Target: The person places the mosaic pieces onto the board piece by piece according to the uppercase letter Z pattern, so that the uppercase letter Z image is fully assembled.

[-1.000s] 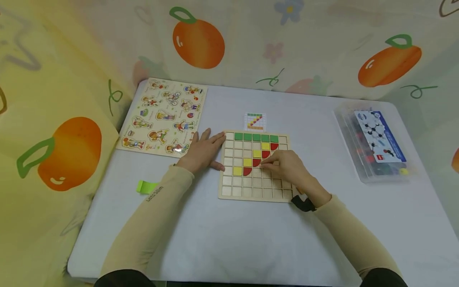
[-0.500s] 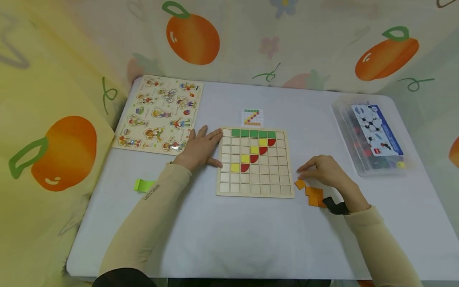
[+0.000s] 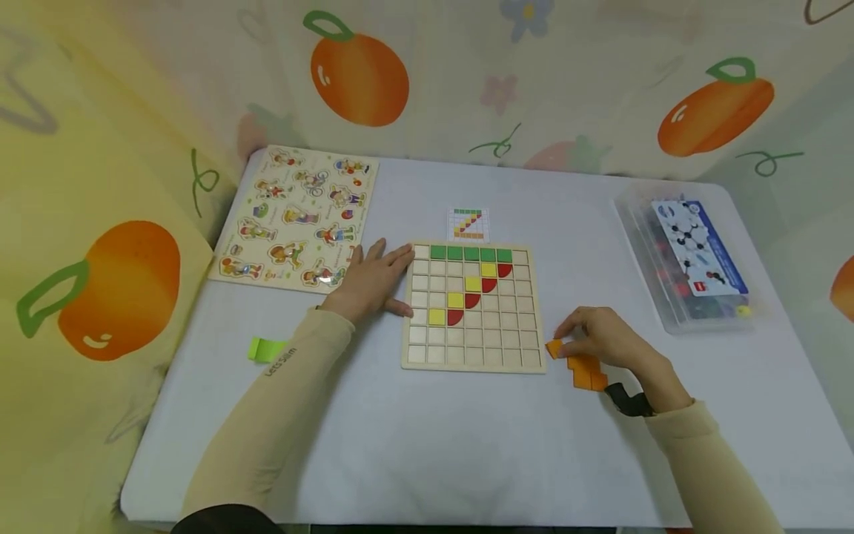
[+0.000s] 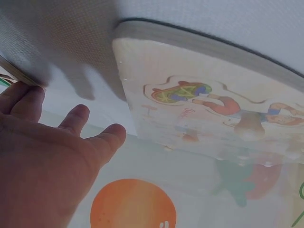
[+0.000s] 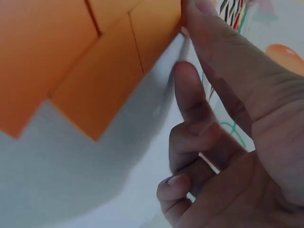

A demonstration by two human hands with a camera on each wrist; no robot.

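A wooden grid board (image 3: 497, 356) holds a row of green square tiles (image 3: 471, 254), with yellow squares (image 3: 455, 300) and red quarter-circle tiles (image 3: 471, 300) stepping diagonally below. My left hand (image 3: 370, 282) rests at the board's left edge, fingers spread; in the left wrist view its fingertips (image 4: 33, 97) meet that edge. Right of the board, my right hand (image 3: 603, 337) pinches a small orange tile (image 3: 553, 348) between thumb and index finger. Beside it lie several more orange tiles (image 3: 587, 372), seen close up in the right wrist view (image 5: 95, 90), where the fingertips are partly cut off.
Behind the board lies a small pattern card (image 3: 468, 225). A picture puzzle board (image 3: 293, 215) sits at the back left, partly behind the left hand. A clear plastic box (image 3: 694, 256) stands at right. Light green pieces (image 3: 265, 349) lie by the left sleeve.
My right hand has moved from the board, where it was over the grid, rightward to the orange tiles and down onto one of them. The left hand keeps its place at the board's edge.
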